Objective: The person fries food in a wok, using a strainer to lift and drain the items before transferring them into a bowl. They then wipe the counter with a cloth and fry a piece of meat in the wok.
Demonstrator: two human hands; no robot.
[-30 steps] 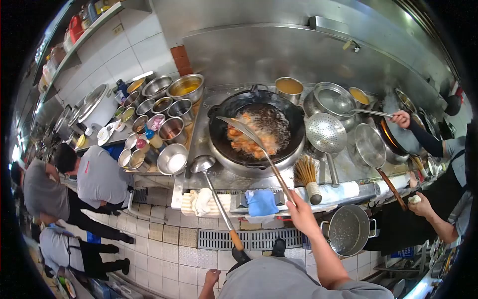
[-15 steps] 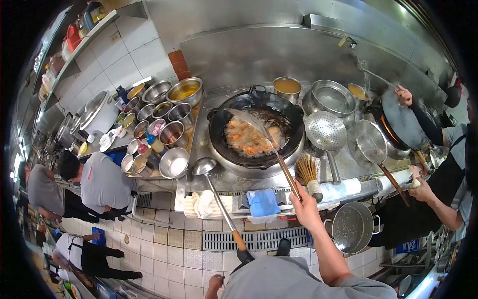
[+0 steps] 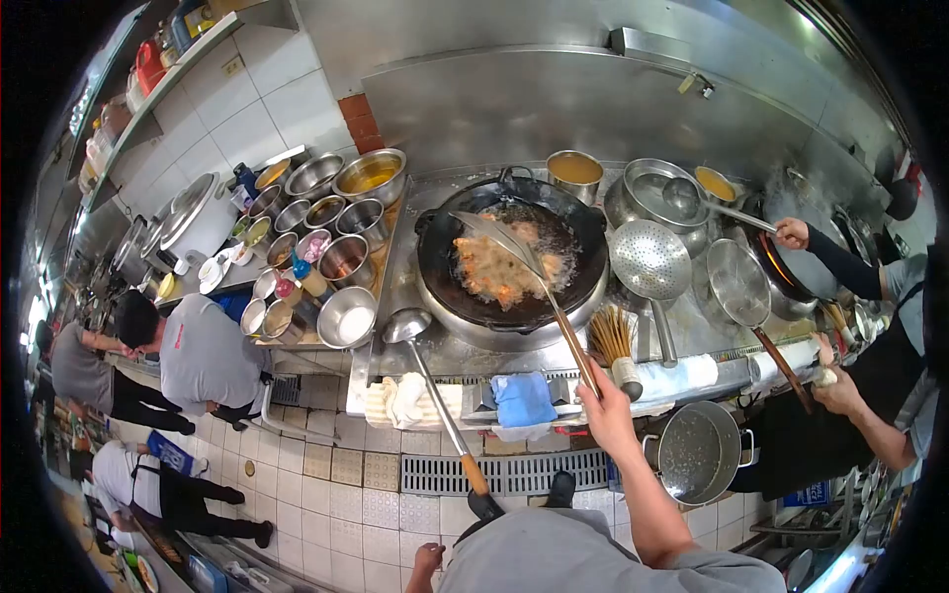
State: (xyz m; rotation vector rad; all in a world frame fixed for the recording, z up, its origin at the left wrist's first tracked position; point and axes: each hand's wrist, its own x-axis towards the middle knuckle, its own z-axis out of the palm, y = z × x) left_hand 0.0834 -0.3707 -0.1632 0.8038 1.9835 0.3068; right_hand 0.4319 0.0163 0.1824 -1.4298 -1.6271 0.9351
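Observation:
My right hand (image 3: 610, 413) is closed around the wooden handle of a wok spatula (image 3: 565, 331). The spatula's metal blade reaches into a black wok (image 3: 435, 282) on the stove. Browned pieces of food (image 3: 499, 277) bubble in dark oil there, the blade lying over them. Low beside my body hangs my left hand (image 3: 426, 561), small in view, its fingers mostly hidden. A ladle (image 3: 423, 371) with a wooden handle end leans across the stove edge between me and the wok. Just right of my right hand's tool stands a bamboo wok brush (image 3: 615, 346).
A perforated skimmer (image 3: 649, 259), a mesh strainer (image 3: 738, 282) and a pot (image 3: 699, 452) lie to the right. There a co-worker's hand (image 3: 792, 233) holds another ladle (image 3: 684, 200). Metal bowls (image 3: 346, 318) crowd the left counter. Other people stand at left.
The food in the wok has shifted slightly under the spatula blade. The co-worker's ladle has come down and left, over the pot of liquid. People at left have changed posture.

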